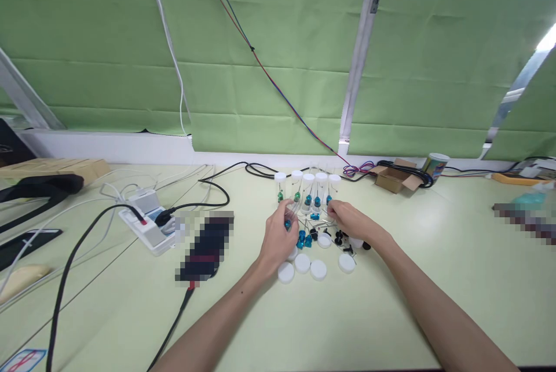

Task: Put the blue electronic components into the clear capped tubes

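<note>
My left hand (279,233) is closed around a clear plastic vial (295,207), with a small blue part (287,224) showing by the fingers. My right hand (351,218) has its fingers pressed together beside the rightmost standing vial; what they pinch, if anything, is hidden. Several clear vials with white caps (308,178) stand in a row behind the hands, holding green parts (297,196) and blue parts (317,202) on thin rods. Between the hands lie loose blue parts (301,239), black pieces (339,237) and thin metal rods. Loose white caps (318,270) lie in front.
A white power strip (152,232) with plugs and cables sits left. Near it lies a pixelated dark device (206,250) with a cable. Behind right stand an open cardboard box (393,179) and a printed can (434,168). Black cables (260,170) run along the wall.
</note>
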`<move>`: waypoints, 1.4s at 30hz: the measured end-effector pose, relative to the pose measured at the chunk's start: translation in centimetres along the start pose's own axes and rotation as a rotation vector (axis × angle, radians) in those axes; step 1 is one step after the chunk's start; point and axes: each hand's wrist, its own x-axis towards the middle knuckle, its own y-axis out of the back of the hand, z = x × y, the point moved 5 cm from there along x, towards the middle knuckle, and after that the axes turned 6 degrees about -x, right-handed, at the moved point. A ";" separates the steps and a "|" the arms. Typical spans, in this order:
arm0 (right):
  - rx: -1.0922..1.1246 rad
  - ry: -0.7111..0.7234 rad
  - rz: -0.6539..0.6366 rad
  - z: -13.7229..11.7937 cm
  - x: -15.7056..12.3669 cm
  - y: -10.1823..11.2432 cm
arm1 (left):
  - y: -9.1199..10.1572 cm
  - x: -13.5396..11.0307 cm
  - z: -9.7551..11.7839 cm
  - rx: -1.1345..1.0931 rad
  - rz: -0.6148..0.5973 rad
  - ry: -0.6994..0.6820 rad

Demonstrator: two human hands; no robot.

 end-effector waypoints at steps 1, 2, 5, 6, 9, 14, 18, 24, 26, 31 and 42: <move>0.020 0.011 0.018 -0.4 0.0 0.2 | 0.1 0.0 0.0 0.005 0.002 0.000; 0.033 0.026 0.056 -0.9 0.0 0.5 | 0.1 0.0 0.0 0.008 0.006 -0.002; 0.091 0.094 0.173 -2.6 -0.1 1.4 | 0.1 0.1 0.0 0.029 0.003 -0.009; 0.122 0.116 0.217 -3.1 -0.1 1.8 | 0.1 0.1 -0.1 0.035 0.002 -0.014; 0.206 0.146 0.348 -4.3 -0.3 2.4 | 0.1 0.1 -0.1 0.041 -0.005 -0.035; 0.244 0.195 0.528 -5.5 -0.8 3.1 | -0.1 -0.1 -0.1 0.070 -0.028 -0.067; 0.213 0.239 0.622 -6.2 -1.2 3.5 | -0.4 -0.2 0.1 0.080 -0.068 -0.103; 0.259 0.246 0.686 -7.0 -1.6 3.6 | -0.6 -0.2 0.3 0.062 -0.097 -0.133; 0.278 0.244 0.686 -7.2 -1.7 3.5 | -0.6 -0.2 0.3 0.051 -0.097 -0.136; 0.293 0.258 0.705 -7.5 -1.9 3.3 | -0.5 -0.3 0.5 0.024 -0.094 -0.156; 0.296 0.339 0.735 -8.5 -2.2 3.6 | 0.0 -0.2 0.9 0.001 -0.072 -0.168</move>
